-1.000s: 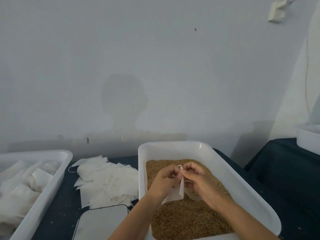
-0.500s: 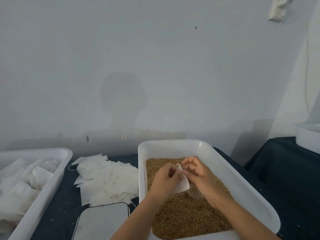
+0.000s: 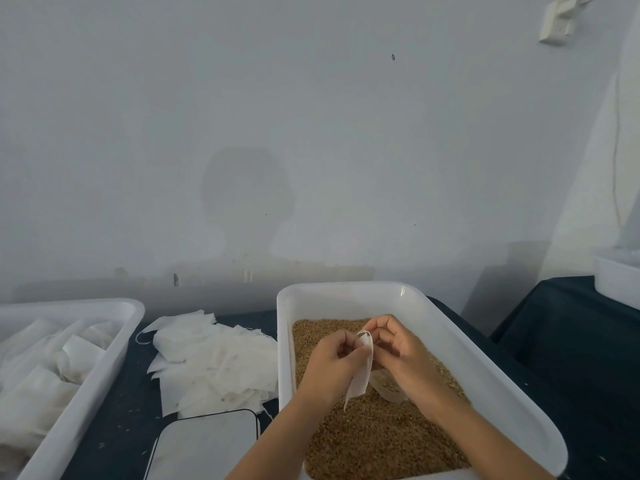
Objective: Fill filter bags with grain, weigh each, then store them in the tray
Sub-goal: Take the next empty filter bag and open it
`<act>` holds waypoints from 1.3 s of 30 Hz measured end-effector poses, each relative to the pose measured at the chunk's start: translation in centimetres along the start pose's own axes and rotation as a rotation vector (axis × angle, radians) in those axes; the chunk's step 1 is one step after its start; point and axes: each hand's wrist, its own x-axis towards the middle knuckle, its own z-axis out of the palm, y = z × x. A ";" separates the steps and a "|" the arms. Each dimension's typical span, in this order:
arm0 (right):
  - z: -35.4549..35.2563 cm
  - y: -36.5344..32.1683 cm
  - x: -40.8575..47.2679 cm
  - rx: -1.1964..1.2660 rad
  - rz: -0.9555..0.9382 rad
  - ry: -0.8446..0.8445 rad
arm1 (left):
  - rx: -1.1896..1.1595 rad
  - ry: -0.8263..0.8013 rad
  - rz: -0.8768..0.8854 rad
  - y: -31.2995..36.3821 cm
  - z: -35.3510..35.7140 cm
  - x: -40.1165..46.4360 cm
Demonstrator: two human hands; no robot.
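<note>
Both hands pinch one empty bag [image 3: 360, 372] by its top edge, directly over the grain [image 3: 374, 438] in the bin [image 3: 485, 368]. The left hand [image 3: 332, 362] and right hand [image 3: 398, 351] sit side by side at the mouth, seemingly prising it apart, though the opening itself is too small to read. The bag hangs limp and flat, long axis pointing down toward the grain. The scale [image 3: 207, 445] and tray [image 3: 104, 355] lie to the left on the tabletop [image 3: 114, 441].

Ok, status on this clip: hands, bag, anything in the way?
Left hand and right hand both pinch thin white paper filter bag over white plastic tub of brown grain. Nothing blocking.
</note>
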 end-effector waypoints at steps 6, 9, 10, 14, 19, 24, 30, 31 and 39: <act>-0.1 0.2 0.0 -0.027 0.019 -0.011 | 0.150 0.039 0.054 -0.6 0.1 0.1; -0.1 0.2 0.0 -0.106 0.004 -0.011 | 0.203 0.040 0.087 -0.7 0.1 0.1; -0.1 0.2 -0.1 -0.147 -0.008 -0.003 | 0.210 0.039 0.093 -0.7 0.2 0.0; 0.1 0.2 -0.2 -0.262 -0.053 0.013 | 0.278 0.045 0.103 -0.9 0.2 0.0; -0.1 0.0 -0.3 -0.099 -0.006 0.006 | 0.341 0.049 0.106 -1.1 0.2 0.1; 0.1 0.1 -0.2 -0.204 -0.003 0.015 | 0.290 0.062 0.122 -1.4 0.1 0.2; 0.0 -0.1 -0.4 -0.154 -0.039 -0.004 | 0.278 0.071 0.088 -1.6 -0.1 0.4; 0.0 -0.2 -0.4 -0.140 -0.039 -0.002 | 0.280 0.073 0.085 -1.6 -0.1 0.4; -0.1 0.2 0.0 -0.133 -0.034 0.020 | 0.204 0.036 0.092 -0.8 0.0 0.0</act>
